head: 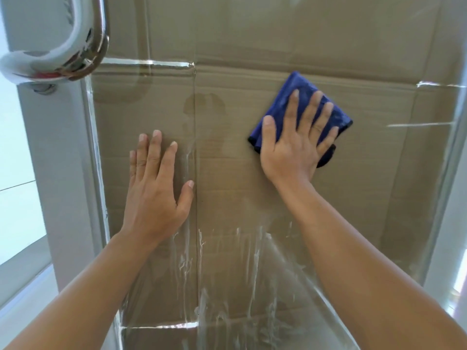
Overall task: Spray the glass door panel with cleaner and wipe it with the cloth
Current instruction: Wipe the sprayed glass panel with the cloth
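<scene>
Under right hand [293,147], blue cloth [331,114] on glass panel [227,173], left hand [154,195] flat beside

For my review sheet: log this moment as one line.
phase: wiping | right hand: presses blue cloth on glass panel | left hand: flat on glass

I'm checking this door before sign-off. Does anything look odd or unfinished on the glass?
Yes: white cleaner streaks run down the lower part of the glass door panel, below both hands and unwiped. The right hand presses the blue cloth higher up. Brown cardboard behind the glass bears darker stains.
</scene>
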Available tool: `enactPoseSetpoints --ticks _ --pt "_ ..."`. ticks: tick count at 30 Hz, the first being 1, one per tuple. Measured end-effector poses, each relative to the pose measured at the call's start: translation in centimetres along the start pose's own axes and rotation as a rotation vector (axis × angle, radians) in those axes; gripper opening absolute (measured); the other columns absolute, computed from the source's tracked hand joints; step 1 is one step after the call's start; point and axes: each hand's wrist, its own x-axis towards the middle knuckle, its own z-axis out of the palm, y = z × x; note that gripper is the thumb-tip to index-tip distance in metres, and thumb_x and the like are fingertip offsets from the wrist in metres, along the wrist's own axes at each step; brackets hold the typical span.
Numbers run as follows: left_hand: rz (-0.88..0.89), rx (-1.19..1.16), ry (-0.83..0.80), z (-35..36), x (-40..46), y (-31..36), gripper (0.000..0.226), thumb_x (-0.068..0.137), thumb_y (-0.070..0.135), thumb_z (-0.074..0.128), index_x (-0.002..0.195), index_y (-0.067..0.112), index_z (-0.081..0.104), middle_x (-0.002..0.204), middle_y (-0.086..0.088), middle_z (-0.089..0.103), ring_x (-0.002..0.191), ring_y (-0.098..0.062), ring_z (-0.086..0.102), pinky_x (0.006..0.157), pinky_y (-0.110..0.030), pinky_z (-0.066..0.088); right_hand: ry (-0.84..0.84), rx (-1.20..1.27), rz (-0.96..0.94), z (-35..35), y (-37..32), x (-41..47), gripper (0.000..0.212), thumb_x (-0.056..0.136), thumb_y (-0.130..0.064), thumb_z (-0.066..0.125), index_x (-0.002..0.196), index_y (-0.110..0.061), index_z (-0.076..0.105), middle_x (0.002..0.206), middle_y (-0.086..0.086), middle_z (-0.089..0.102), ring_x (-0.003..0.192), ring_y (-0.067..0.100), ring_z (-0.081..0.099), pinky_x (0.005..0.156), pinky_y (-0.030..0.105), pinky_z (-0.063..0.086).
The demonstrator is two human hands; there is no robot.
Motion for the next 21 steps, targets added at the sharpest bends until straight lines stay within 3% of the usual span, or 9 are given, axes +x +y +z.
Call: enactPoseSetpoints --ticks 4,9,11,16,21 --pt "0.001 -0.022 0.016 0.2 -0.1 0.0 0.074 0.091 0.036 0.051 0.153 0.006 0.026 0.166 -0.013 0.004 0.153 -0.026 -0.008 0.124 -0.043 -0.004 0.016 -0.026 -0.391 1.5 -1.7 -4.8 0.066 0.104 -0.06 0.031 0.161 -0.027 0.024 0.168 0.013 0.015 0.156 0.039 0.01 0.122 0.065 0.006" --pt "-0.008 -0.018 0.028 -0.5 -1.0 -1.0 0.072 0.091 0.031 0.053 0.153 0.005 0.028 0.166 -0.013 0.006 0.153 -0.025 -0.006 0.124 -0.04 -0.003 0.022 -0.023 -0.663 2.8 1.0 -10.6 0.066 0.101 -0.063 0.044 0.157 -0.028 0.037 0.165 0.011 0.027 0.154 0.035 0.021 0.122 0.063 0.015" --pt "-0.026 -0.016 0.042 -0.9 -1.5 -1.9 0.069 0.092 0.028 0.055 0.152 0.005 0.029 0.165 -0.013 0.008 0.153 -0.025 -0.005 0.124 -0.039 -0.003 0.048 -0.03 -0.621 2.8 2.4 -10.3 0.066 0.1 -0.063 0.046 0.155 -0.029 0.039 0.164 0.012 0.029 0.153 0.034 0.023 0.122 0.063 0.016" --pt "-0.062 0.012 0.101 -1.4 -3.2 -3.8 0.067 0.088 0.025 0.056 0.148 0.002 0.037 0.164 -0.016 0.014 0.153 -0.031 0.002 0.124 -0.049 0.005 0.057 -0.025 -0.297 2.0 -0.5 -6.1 0.069 0.103 -0.063 0.032 0.161 -0.026 0.027 0.168 0.015 0.019 0.155 0.039 0.014 0.121 0.066 0.008" --pt "-0.123 0.083 0.106 -1.9 -4.9 -5.7 0.07 0.088 0.022 0.054 0.151 0.001 0.031 0.164 -0.018 0.008 0.153 -0.033 -0.003 0.123 -0.051 0.001 0.016 0.02 -0.421 2.1 -6.7 -5.4 0.067 0.104 -0.061 0.03 0.162 -0.028 0.022 0.169 0.013 0.015 0.155 0.039 0.01 0.121 0.067 0.007"
